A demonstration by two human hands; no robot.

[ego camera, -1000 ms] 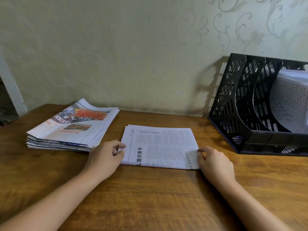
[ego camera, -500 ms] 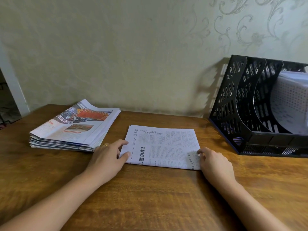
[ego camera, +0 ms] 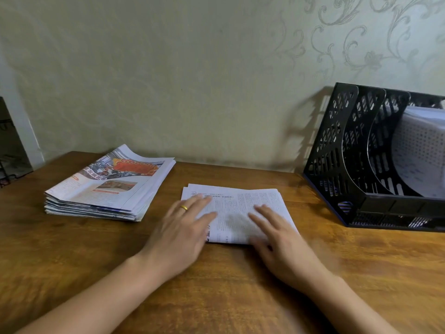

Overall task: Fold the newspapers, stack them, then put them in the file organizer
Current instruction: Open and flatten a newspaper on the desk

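Pressing the folded newspaper (ego camera: 237,213) flat under both our hands, left hand (ego camera: 179,227) and right hand (ego camera: 277,239) with fingers straight and, through the blur, seemingly gripping nothing, we next carry it leftward onto the stack (ego camera: 108,189) beyond our fingers.

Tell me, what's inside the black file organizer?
The file organizer holds white papers in a slot on its right side. Its two nearer slots look empty, though the dividers hide their lower parts.

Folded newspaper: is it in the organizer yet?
No, the folded newspaper lies on the table under both hands, left of the organizer.
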